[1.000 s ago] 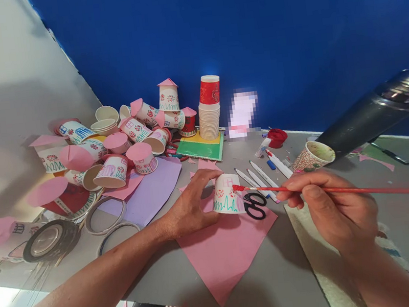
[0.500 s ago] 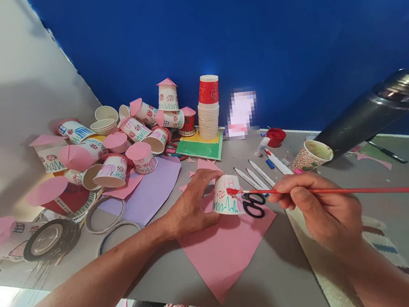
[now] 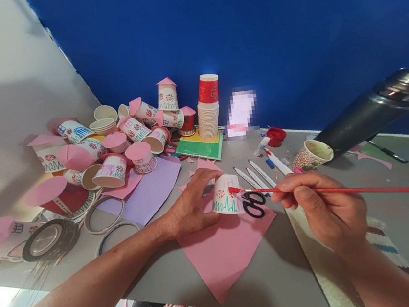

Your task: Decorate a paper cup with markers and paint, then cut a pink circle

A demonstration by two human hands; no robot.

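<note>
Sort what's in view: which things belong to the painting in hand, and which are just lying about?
In use:
white paper cup, gripped by the left hand
red paintbrush in the right hand, bristles at the cup's side

Apparently just lying about:
black-handled scissors
dark flask

A cup point(image 3: 222, 202) is in the left hand point(image 3: 191, 206), a brush point(image 3: 378, 189) in the right hand point(image 3: 325, 208). Scissors point(image 3: 253, 200) lie between the hands. Pens point(image 3: 262, 173) lie behind the right hand. Rings point(image 3: 124, 213) and a heap of cups point(image 3: 112, 170) are left of the left hand. Behind that hand, a stack of cups point(image 3: 209, 118) stands on a flat pack point(image 3: 200, 149)
</note>
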